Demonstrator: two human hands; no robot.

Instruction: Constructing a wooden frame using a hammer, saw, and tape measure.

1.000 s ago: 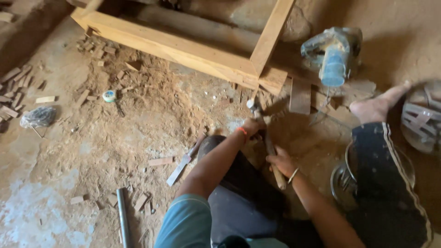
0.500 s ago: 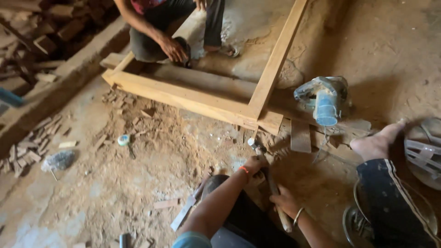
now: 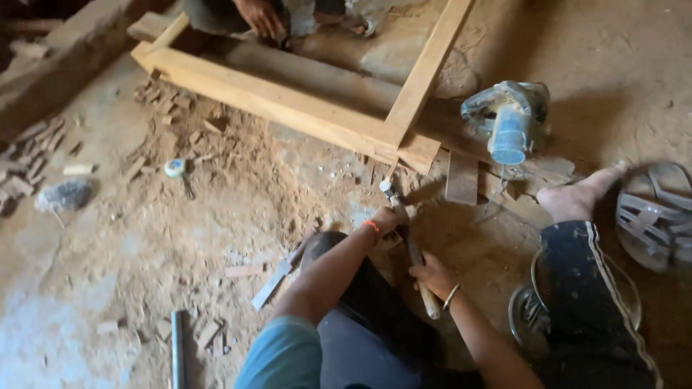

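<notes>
I sit on a dirt floor. My right hand [image 3: 432, 275] grips the wooden handle of a hammer [image 3: 412, 248], whose metal head [image 3: 389, 189] points toward the corner of a wooden frame [image 3: 303, 108]. My left hand [image 3: 386, 220], a red thread on its wrist, rests curled on the ground right beside the hammer's upper shaft. What its fingers hold is hidden. The frame's corner joint [image 3: 411, 148] lies just beyond the hammer head.
A grey and blue power tool [image 3: 508, 119] lies right of the frame corner. Another person's hand [image 3: 259, 16] rests on the frame's far side. My bare foot [image 3: 577, 198], a sandal [image 3: 656, 216], a flat metal blade [image 3: 277, 277], a tape roll [image 3: 174, 167], a metal bar [image 3: 178, 349] and wood scraps surround me.
The view has tilted up, bringing the other person and more of the frame into sight. My hands and the hammer stay close to the frame corner, shifted slightly.
</notes>
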